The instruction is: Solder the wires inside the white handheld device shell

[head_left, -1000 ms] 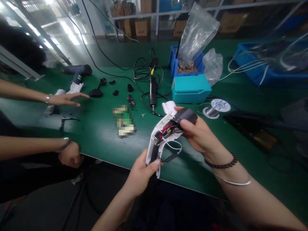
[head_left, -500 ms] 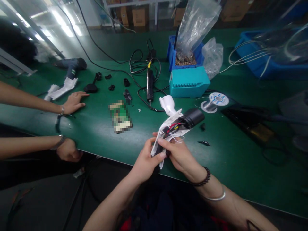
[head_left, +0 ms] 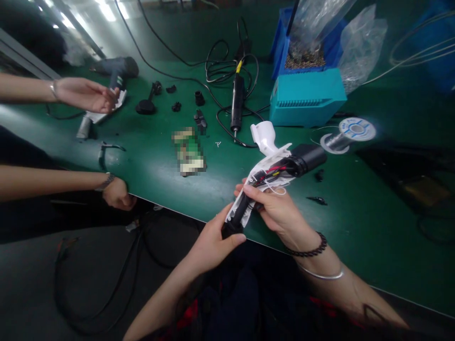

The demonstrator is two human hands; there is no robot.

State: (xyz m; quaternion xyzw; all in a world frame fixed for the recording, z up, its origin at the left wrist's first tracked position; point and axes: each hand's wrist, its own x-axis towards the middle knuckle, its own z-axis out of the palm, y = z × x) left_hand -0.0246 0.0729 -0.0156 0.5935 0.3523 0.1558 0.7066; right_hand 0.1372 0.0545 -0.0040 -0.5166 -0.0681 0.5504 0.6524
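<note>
1 opened white housing (head_left: 267, 160) is held tilted over the near edge of the green surface (head_left: 216, 189). Its lower end is gripped by the left hand (head_left: 215, 237), and its middle is clasped by the right hand (head_left: 280, 213). Red wires (head_left: 275, 168) are exposed inside, and a black cylinder (head_left: 309, 158) is seated at the upper end. Beyond it, a black electric screwdriver (head_left: 237, 102) is laid near a turquoise box (head_left: 307, 97). A solder spool (head_left: 357, 129) is set to the right, and a green board (head_left: 188, 151), its details pixelated, is laid to the left.
</note>
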